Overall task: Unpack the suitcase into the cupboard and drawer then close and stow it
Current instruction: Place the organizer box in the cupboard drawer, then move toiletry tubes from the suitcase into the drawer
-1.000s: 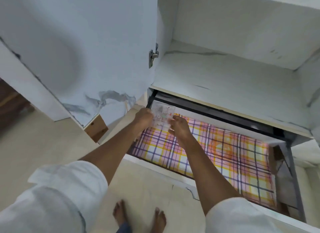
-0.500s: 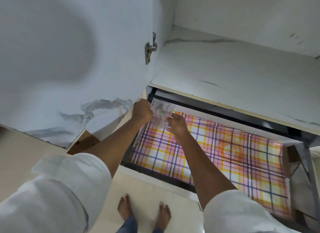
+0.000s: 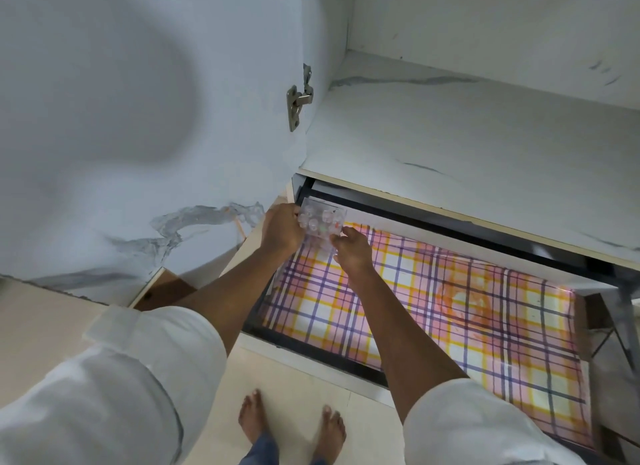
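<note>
A small clear plastic case (image 3: 321,222) with round little compartments hangs over the back left corner of the open drawer (image 3: 311,347). My left hand (image 3: 282,227) grips its left edge and my right hand (image 3: 351,253) pinches its lower right edge. The drawer is lined with pink, orange and purple checked paper (image 3: 433,302). Above it the white marbled cupboard shelf (image 3: 467,142) lies bare. The suitcase is out of view.
The cupboard door (image 3: 138,118) stands open at my left, its metal hinge (image 3: 298,101) near the shelf. A metal drawer rail (image 3: 620,326) runs down the right side. My bare feet (image 3: 291,430) stand on beige tiles before the drawer front.
The view has dropped and moved closer to the drawer. Both hands still hold the clear case at the drawer's back left corner, shifted only slightly.
</note>
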